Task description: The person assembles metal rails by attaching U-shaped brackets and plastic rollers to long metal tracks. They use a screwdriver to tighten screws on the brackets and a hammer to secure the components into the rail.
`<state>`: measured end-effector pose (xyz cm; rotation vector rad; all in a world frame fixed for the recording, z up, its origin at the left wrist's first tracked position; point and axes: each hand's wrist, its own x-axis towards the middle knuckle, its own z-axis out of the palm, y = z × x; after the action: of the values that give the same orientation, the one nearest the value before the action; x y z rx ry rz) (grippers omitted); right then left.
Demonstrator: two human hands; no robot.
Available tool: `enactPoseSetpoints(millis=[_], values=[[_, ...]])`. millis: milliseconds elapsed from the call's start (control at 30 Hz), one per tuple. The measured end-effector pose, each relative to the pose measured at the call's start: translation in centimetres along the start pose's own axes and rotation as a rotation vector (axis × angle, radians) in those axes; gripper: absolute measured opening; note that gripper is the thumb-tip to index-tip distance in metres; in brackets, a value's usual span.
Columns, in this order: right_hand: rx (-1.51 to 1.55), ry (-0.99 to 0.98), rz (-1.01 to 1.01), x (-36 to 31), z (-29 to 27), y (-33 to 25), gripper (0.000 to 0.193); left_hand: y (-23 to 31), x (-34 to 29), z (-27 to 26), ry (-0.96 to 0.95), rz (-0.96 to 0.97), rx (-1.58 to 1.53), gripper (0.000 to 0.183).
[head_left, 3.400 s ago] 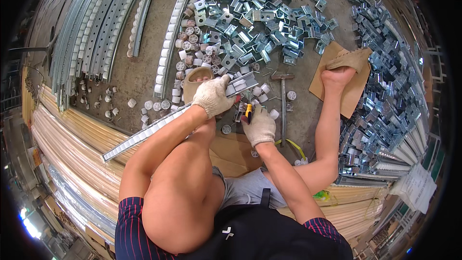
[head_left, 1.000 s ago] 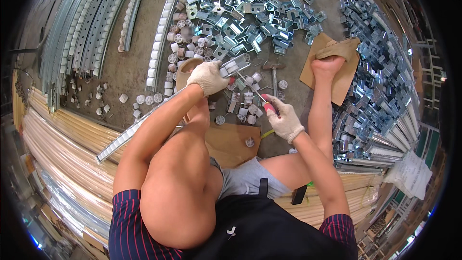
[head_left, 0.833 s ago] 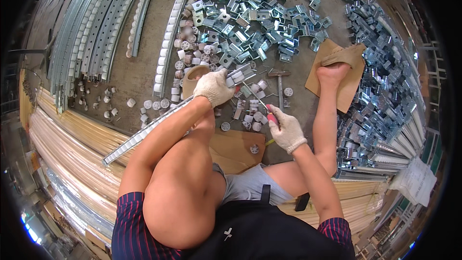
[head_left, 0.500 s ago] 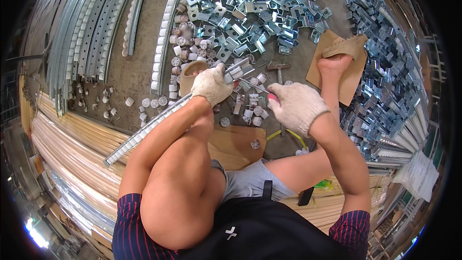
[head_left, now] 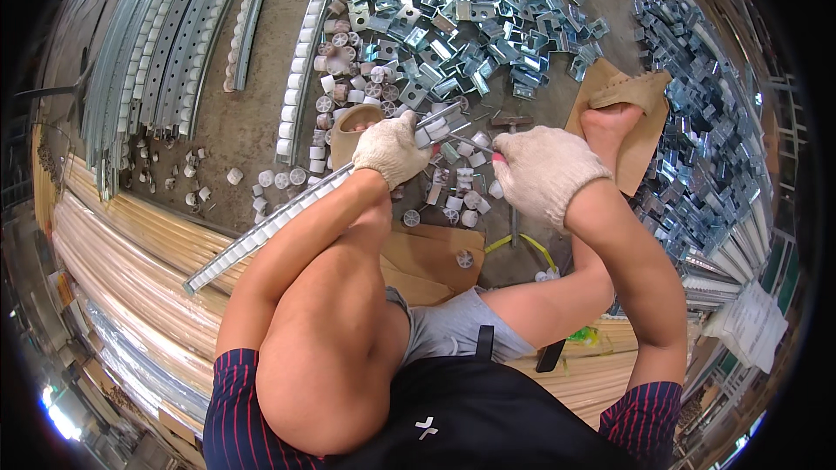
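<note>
My gloved left hand (head_left: 389,150) is closed around a long metal roller track (head_left: 252,242) lined with white rollers, gripping it near its upper end. From there the track slants down to the left, passing behind my forearm. My gloved right hand (head_left: 547,172) grips a screwdriver-like tool (head_left: 471,143); its thin metal shaft points at the track's end, and a bit of reddish handle shows at the fingers. Most of that handle is hidden in the glove. Loose white rollers (head_left: 453,203) lie on the floor below and between my hands.
Bent metal brackets (head_left: 453,26) are heaped ahead, with another large pile (head_left: 688,157) at the right. Finished-looking roller tracks (head_left: 174,52) lie at the far left. A hammer (head_left: 511,122) rests beyond my right hand. Cardboard (head_left: 435,252) and wrapped long tubes (head_left: 131,252) lie nearer.
My right hand has shifted slightly right and away from me, with the tool's shaft still near the track's end. My left hand keeps its hold on the track, moving only a little.
</note>
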<state>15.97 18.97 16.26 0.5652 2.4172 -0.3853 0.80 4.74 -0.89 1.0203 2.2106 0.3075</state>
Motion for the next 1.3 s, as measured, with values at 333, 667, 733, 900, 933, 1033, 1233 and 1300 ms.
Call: enactPoseSetpoints(millis=[333, 667, 733, 900, 933, 1033, 1233, 1300], values=[[-0.035, -0.180, -0.041, 3.5, -1.3, -0.6, 0.037, -1.1, 0.5, 1.1, 0.085, 0.067, 0.044, 0.054], [0.304, 0.148, -0.108, 1.2, 5.1, 2.8, 0.032, -1.3, 0.9, 0.5, 0.016, 0.066, 0.026, 0.054], [0.462, 0.190, -0.072, 0.2, 7.8, 3.6, 0.032, -1.3, 1.2, 0.6, 0.035, 0.067, 0.044, 0.055], [0.521, 0.263, -0.055, -0.3, 11.2, 4.3, 0.038, -1.3, 1.2, 0.8, 0.063, 0.045, 0.047, 0.055], [0.500, 0.287, -0.086, -0.2, 11.8, 4.7, 0.039, -1.3, 1.2, 1.0, 0.076, 0.044, 0.035, 0.055], [0.461, 0.334, -0.172, 0.5, 12.7, 6.3, 0.040, -1.8, 1.7, 1.5, 0.105, 0.057, 0.027, 0.055], [0.620, 0.370, -0.301, 1.8, 15.4, 9.2, 0.043, -1.8, 1.4, 1.8, 0.123, 0.045, 0.033, 0.050], [0.711, 0.315, -0.270, 1.7, 15.1, 9.4, 0.044, -1.8, 1.5, 1.7, 0.127, 0.045, 0.048, 0.049]])
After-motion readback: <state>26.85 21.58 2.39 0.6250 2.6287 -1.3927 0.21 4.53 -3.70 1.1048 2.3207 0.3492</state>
